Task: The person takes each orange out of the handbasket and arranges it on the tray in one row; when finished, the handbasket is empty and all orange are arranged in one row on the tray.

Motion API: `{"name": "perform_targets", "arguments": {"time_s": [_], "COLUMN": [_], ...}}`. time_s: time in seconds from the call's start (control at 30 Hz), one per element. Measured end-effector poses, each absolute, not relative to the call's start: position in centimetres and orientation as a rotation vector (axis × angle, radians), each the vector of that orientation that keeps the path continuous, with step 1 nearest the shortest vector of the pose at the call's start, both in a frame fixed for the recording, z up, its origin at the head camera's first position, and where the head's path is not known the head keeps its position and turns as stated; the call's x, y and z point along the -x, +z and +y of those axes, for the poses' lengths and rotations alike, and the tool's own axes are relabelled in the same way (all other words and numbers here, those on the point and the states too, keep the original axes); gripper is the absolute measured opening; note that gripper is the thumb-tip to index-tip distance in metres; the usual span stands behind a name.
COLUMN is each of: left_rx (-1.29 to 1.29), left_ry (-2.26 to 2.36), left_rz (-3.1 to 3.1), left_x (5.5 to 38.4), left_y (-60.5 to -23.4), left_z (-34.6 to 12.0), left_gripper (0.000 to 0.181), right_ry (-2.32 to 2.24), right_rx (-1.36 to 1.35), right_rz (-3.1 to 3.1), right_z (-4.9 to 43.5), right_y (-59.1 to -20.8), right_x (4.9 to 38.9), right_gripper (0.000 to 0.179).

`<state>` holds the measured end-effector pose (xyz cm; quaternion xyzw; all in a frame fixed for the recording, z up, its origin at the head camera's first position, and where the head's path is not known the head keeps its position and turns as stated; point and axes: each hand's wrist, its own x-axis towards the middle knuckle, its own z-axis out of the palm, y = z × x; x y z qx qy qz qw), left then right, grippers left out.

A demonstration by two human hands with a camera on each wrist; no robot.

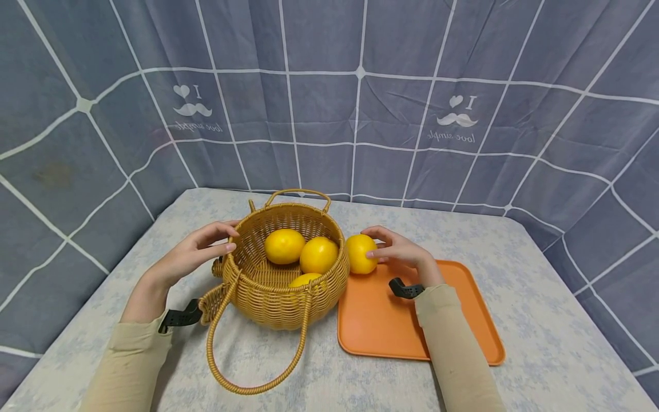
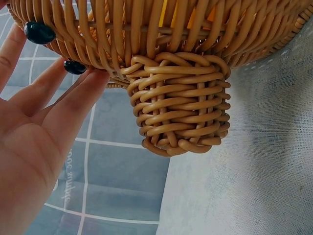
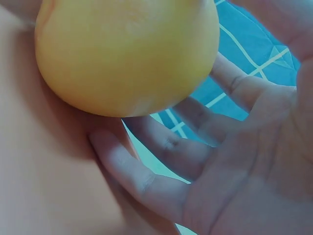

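Note:
A round wicker basket point(image 1: 280, 312) with two looped handles holds several yellow fruits, one of them a yellow fruit point(image 1: 284, 246) by the back wall. My left hand point(image 1: 187, 252) touches the basket's left rim with its fingertips; in the left wrist view its fingers point(image 2: 73, 105) lie fairly straight against the wicker side. With thumb and fingers, my right hand point(image 1: 404, 250) holds another round yellow fruit point(image 1: 360, 254) just right of the basket, by the tray's back left corner. Seen from the right wrist, the fruit point(image 3: 127, 58) sits above the lower fingers. Its far side is hidden.
An orange tray point(image 1: 381, 320) lies on the pale patterned tablecloth point(image 1: 535, 297), right of the basket and under my right forearm. One basket handle point(image 1: 257, 390) hangs toward the front. A stubby wicker piece point(image 2: 181, 105) juts from the basket's side. A grey-blue checked curtain point(image 1: 329, 114) stands behind.

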<state>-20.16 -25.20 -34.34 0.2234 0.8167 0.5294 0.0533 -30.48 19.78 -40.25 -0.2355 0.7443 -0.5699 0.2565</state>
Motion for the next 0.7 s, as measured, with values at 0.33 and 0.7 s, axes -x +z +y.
{"name": "perform_targets", "arguments": {"time_s": [0.33,0.7], "left_rx": [-0.695,-0.678], "left_ry": [1.619,1.606], "left_rz": [2.478,2.487], "left_x": [20.21,20.07], "left_y": [-34.43,-34.32], "left_z": [-25.29,-25.21], "left_gripper": [0.027,0.027], "right_ry": [-1.494,-1.476], "right_rx": [0.643,0.602], "right_rz": [2.073,2.105], "right_z": [19.68,19.73], "right_y": [-39.97,-39.76], "right_x": [30.39,30.14], "right_gripper": [0.057,0.055]}}
